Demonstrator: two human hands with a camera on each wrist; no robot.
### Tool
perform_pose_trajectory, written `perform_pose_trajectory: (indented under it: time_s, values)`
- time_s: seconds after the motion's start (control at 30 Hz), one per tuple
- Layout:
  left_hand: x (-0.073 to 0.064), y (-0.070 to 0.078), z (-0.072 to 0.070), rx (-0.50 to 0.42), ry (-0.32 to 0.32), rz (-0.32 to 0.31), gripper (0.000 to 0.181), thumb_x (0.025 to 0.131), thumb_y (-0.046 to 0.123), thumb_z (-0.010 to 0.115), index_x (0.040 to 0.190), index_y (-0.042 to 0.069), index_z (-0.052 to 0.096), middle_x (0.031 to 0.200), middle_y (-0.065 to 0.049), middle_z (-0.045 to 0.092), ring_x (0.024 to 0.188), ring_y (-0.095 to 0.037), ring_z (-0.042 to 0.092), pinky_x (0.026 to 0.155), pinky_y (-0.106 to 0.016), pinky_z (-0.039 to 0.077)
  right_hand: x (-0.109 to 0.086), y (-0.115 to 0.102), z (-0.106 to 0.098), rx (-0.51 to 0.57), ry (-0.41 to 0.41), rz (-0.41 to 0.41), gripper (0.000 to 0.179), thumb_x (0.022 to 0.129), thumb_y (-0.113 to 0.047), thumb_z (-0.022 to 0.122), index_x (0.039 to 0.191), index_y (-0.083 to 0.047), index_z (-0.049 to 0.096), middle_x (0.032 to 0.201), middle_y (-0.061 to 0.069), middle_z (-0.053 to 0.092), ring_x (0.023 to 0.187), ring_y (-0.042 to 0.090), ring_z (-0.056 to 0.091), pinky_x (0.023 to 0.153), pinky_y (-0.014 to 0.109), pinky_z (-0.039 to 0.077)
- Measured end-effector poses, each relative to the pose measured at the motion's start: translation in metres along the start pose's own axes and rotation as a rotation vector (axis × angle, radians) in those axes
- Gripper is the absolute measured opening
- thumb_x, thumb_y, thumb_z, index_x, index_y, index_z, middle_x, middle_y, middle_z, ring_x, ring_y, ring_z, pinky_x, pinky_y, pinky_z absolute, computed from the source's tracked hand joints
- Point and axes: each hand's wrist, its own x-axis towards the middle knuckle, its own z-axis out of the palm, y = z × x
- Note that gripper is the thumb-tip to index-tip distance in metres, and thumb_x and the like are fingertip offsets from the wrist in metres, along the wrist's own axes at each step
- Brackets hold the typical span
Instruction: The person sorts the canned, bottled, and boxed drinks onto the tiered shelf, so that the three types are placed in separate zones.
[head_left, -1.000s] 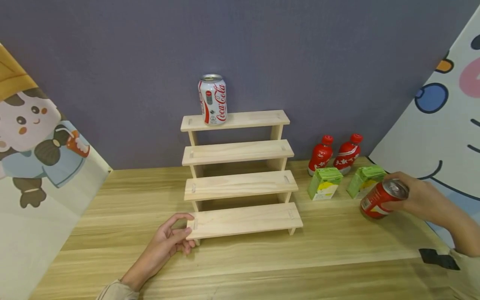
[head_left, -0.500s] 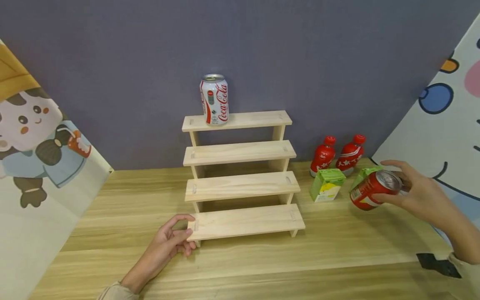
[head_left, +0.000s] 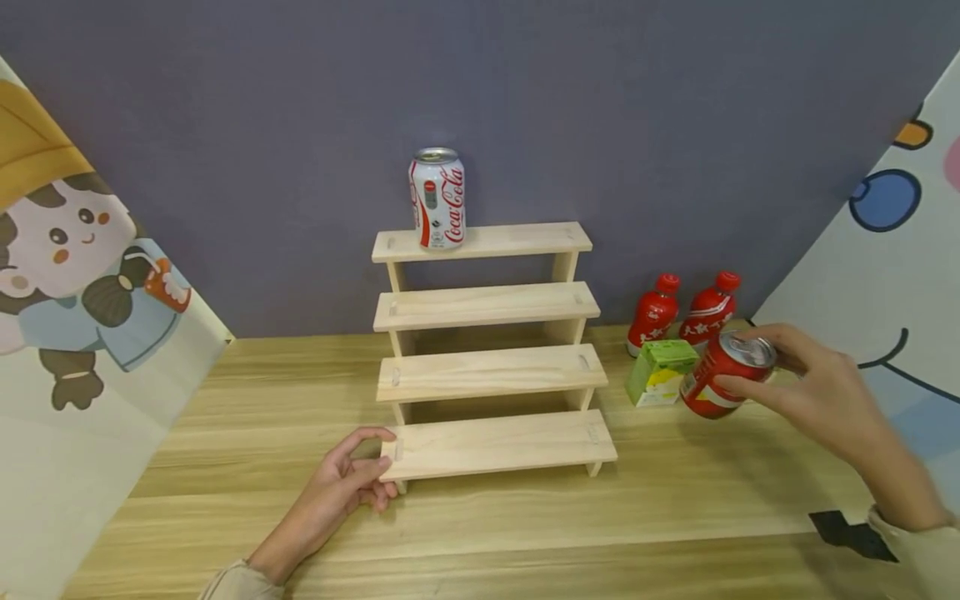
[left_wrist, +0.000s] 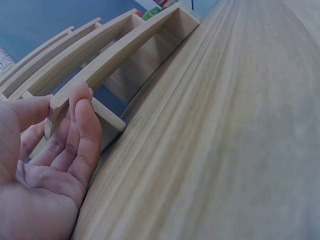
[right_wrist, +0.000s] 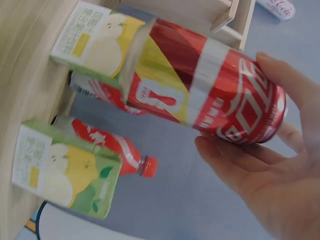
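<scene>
Beside rack (head_left: 491, 373): two bottles (head_left: 654, 317), two cartons (right_wrist: 67, 172), one can (head_left: 707, 387) in right hand (head_left: 832, 398).

There's one red can (head_left: 705, 371) and one white can (head_left: 438, 200) here, so two cans. I make it two bottles (head_left: 654, 317) as well, and two cartons (right_wrist: 65, 172). Just one stand (head_left: 565, 266), but its shelves (head_left: 498, 444) come to four. One left hand (head_left: 333, 483) and one right hand (head_left: 832, 396), so two hands, and two sleeves (head_left: 243, 582). One table (head_left: 525, 533), then one grey panel (head_left: 300, 167) and two white panels (head_left: 75, 483), three panels by my count
</scene>
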Motion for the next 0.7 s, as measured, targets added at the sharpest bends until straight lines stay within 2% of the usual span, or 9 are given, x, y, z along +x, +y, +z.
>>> perform_pose_trajectory:
  time_s: [0.2, 0.33, 0.47, 0.6, 0.7]
  values:
    - [-0.001, 0.0, 0.002, 0.012, 0.04, -0.03, 0.038, 0.105, 0.007, 0.047, 0.14, 0.002, 0.035, 0.084, -0.009, 0.074, 0.069, -0.014, 0.068, 0.064, -0.026, 0.059, 0.007, -0.011, 0.006, 0.059, 0.09, -0.146, 0.056, 0.065, 0.0, 0.092, 0.116, -0.01, 0.071, 0.104, -0.012, 0.065, 0.087, -0.019, 0.058, 0.072, 0.001, 0.046]
    - [-0.001, 0.001, 0.002, 0.016, 0.049, -0.036, 0.038, 0.105, 0.008, 0.048, 0.141, 0.002, 0.036, 0.084, -0.01, 0.074, 0.069, -0.014, 0.068, 0.064, -0.026, 0.059, 0.014, -0.02, 0.009, 0.075, 0.119, -0.194, 0.059, 0.063, 0.002, 0.092, 0.117, -0.014, 0.072, 0.106, -0.021, 0.066, 0.091, -0.016, 0.06, 0.077, 0.001, 0.045]
    - [-0.001, 0.002, 0.001, 0.014, 0.033, -0.024, 0.038, 0.105, 0.006, 0.047, 0.141, 0.001, 0.036, 0.085, -0.01, 0.074, 0.07, -0.014, 0.067, 0.064, -0.025, 0.058, 0.022, -0.029, 0.012, 0.074, 0.125, -0.234, 0.062, 0.064, 0.003, 0.091, 0.12, -0.015, 0.072, 0.109, -0.022, 0.066, 0.095, -0.012, 0.061, 0.081, 0.001, 0.045]
    - [-0.001, 0.001, 0.001, 0.008, 0.035, -0.016, 0.036, 0.105, 0.006, 0.047, 0.14, 0.003, 0.039, 0.084, -0.011, 0.074, 0.069, -0.014, 0.068, 0.063, -0.026, 0.059, 0.03, -0.036, 0.014, 0.06, 0.136, -0.263, 0.065, 0.064, 0.002, 0.091, 0.123, -0.017, 0.072, 0.112, -0.022, 0.066, 0.091, -0.012, 0.061, 0.08, 0.002, 0.046]
    - [0.0, 0.001, 0.001, 0.005, 0.035, -0.004, 0.036, 0.105, 0.006, 0.047, 0.14, 0.003, 0.039, 0.084, -0.011, 0.074, 0.068, -0.014, 0.069, 0.063, -0.026, 0.059, 0.036, -0.04, 0.015, 0.057, 0.144, -0.281, 0.066, 0.063, 0.003, 0.092, 0.123, -0.016, 0.072, 0.112, -0.015, 0.069, 0.088, -0.013, 0.061, 0.079, 0.002, 0.046]
